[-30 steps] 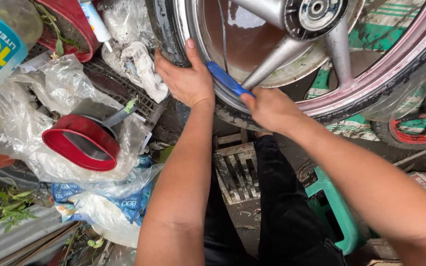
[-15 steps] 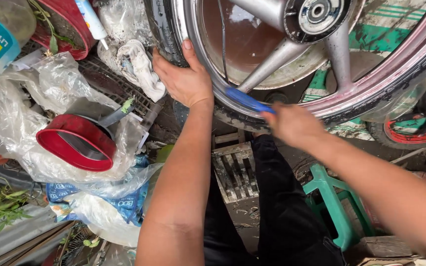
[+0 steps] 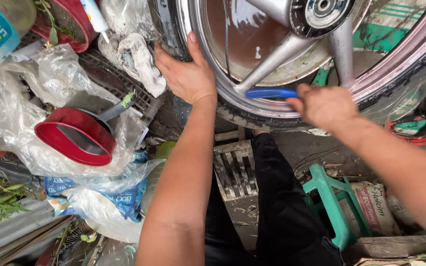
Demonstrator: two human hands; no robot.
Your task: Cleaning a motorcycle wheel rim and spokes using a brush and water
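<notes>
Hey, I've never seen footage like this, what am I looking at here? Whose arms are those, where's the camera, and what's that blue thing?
The camera sits on a person's head and looks down, so the two bare arms are that person's own. The left hand grips the tyre of a spoked wheel, thumb on its silver rim. The right hand holds a blue-handled tool against the rim; its working end cannot be made out. Below are the person's dark trousers, a metal drain grate and a green plastic stool. To the left lie a red-rimmed pan on clear plastic bags and a white rag.
</notes>
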